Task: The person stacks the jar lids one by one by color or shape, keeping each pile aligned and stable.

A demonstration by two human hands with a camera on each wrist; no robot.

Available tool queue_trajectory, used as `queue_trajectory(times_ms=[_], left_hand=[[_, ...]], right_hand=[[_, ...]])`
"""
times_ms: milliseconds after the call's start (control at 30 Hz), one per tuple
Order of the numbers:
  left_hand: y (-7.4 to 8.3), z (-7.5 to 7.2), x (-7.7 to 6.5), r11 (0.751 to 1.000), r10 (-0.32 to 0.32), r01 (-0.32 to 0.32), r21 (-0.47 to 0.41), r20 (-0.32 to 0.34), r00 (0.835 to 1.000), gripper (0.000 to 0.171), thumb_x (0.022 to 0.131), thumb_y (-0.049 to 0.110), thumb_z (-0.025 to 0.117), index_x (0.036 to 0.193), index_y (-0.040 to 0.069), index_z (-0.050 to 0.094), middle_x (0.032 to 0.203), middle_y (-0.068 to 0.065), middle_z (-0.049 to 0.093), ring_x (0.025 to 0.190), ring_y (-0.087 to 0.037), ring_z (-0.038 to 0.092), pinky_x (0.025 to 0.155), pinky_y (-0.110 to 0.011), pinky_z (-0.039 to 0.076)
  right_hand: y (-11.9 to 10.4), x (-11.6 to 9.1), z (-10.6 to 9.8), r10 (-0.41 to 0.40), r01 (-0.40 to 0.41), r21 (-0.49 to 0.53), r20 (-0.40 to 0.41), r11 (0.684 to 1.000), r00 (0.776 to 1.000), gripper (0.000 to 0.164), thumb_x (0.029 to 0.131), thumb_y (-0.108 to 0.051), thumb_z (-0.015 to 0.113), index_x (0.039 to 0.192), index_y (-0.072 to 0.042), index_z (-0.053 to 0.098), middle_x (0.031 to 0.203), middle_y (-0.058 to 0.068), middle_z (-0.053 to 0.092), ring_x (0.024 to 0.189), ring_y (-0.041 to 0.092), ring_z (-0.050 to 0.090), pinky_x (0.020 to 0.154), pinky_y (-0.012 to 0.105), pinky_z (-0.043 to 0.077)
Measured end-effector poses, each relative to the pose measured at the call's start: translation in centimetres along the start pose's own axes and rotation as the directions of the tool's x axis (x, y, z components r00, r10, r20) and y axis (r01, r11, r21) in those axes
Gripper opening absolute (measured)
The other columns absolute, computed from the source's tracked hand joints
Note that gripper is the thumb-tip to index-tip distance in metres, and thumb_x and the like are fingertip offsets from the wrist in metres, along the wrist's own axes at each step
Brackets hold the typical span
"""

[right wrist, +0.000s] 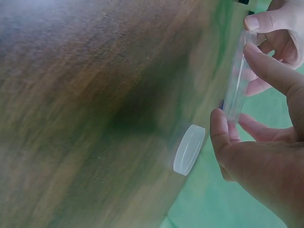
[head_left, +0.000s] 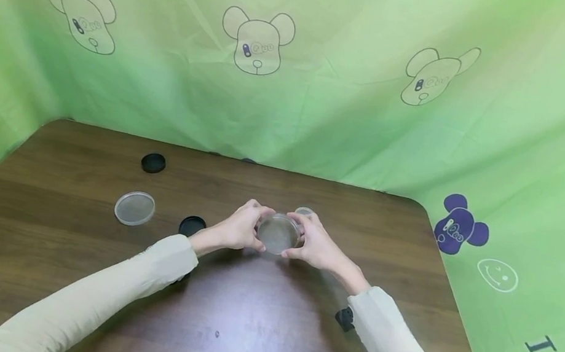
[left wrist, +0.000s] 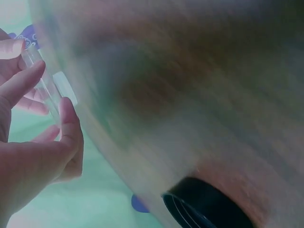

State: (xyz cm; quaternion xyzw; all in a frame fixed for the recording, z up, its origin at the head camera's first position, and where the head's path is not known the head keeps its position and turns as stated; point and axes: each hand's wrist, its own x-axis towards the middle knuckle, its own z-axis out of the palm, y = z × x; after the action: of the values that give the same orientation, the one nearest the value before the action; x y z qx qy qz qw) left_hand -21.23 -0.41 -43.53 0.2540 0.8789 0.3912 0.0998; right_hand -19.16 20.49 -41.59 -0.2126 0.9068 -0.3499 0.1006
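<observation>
A clear round petri dish (head_left: 278, 234) is held between my two hands near the middle of the table in the head view. My left hand (head_left: 240, 228) grips its left rim between thumb and fingers. On the opposite rim, my right hand (head_left: 317, 245) pinches it the same way. Both wrist views catch the petri dish (right wrist: 234, 80) edge-on, raised off the wood. Just behind the right fingers lies a small clear round dish (head_left: 303, 211), partly hidden in the head view. Beside my left wrist sits a black round dish or lid (head_left: 192, 226).
On the left lies another clear round dish or lid (head_left: 135, 208), with a black round one (head_left: 153, 163) farther back. A black object (head_left: 345, 318) is partly covered by the right sleeve. Green printed cloth (head_left: 304, 111) hangs behind the brown wooden table (head_left: 51, 249).
</observation>
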Motion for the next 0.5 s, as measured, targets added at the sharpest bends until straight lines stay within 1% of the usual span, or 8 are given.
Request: queue_trajectory(times_ms=[100, 267, 367, 500], left_hand=[[0.2, 0.4, -0.1, 1.0, 0.012, -0.012, 0.015, -0.001, 1.0, 0.078, 0.064, -0.001, 0.087, 0.134, -0.004, 0.05, 0.113, -0.018, 0.044, 0.072, -0.014, 0.059, 0.072, -0.021, 0.05], [0.1, 0.8, -0.5, 1.0, 0.007, -0.006, -0.013, 0.021, 1.0, 0.079, 0.064, -0.002, 0.087, 0.134, -0.004, 0.049, 0.113, -0.018, 0.043, 0.074, -0.014, 0.059, 0.071, -0.02, 0.05], [0.3, 1.0, -0.6, 1.0, 0.009, -0.008, -0.024, 0.025, 1.0, 0.079, 0.064, -0.001, 0.087, 0.134, -0.004, 0.05, 0.112, -0.018, 0.043, 0.078, -0.016, 0.059, 0.072, -0.02, 0.05], [0.7, 1.2, -0.4, 1.0, 0.021, -0.02, -0.009, 0.022, 1.0, 0.079, 0.063, 0.0, 0.088, 0.132, -0.005, 0.051, 0.111, -0.018, 0.044, 0.086, -0.021, 0.059, 0.076, -0.023, 0.05]], right_hand=[[0.2, -0.4, 0.1, -0.001, 0.001, -0.001, -0.008, 1.0, 1.0, 0.082, 0.07, -0.006, 0.085, 0.139, 0.007, 0.041, 0.128, 0.027, 0.038, 0.089, 0.03, 0.057, 0.08, 0.038, 0.049], [0.1, -1.0, 0.2, -0.012, 0.012, 0.01, 0.01, 1.0, 1.0, 0.083, 0.071, -0.006, 0.084, 0.14, 0.008, 0.04, 0.125, 0.027, 0.04, 0.091, 0.031, 0.057, 0.08, 0.039, 0.05], [0.2, -1.3, 0.1, -0.006, 0.006, 0.006, 0.015, 1.0, 1.0, 0.082, 0.071, -0.007, 0.084, 0.14, 0.007, 0.04, 0.124, 0.026, 0.04, 0.091, 0.031, 0.056, 0.08, 0.04, 0.05], [0.4, -1.7, -0.1, 0.01, -0.01, -0.007, 0.018, 1.0, 1.0, 0.082, 0.072, -0.007, 0.084, 0.14, 0.006, 0.04, 0.124, 0.027, 0.04, 0.092, 0.032, 0.056, 0.081, 0.041, 0.05]])
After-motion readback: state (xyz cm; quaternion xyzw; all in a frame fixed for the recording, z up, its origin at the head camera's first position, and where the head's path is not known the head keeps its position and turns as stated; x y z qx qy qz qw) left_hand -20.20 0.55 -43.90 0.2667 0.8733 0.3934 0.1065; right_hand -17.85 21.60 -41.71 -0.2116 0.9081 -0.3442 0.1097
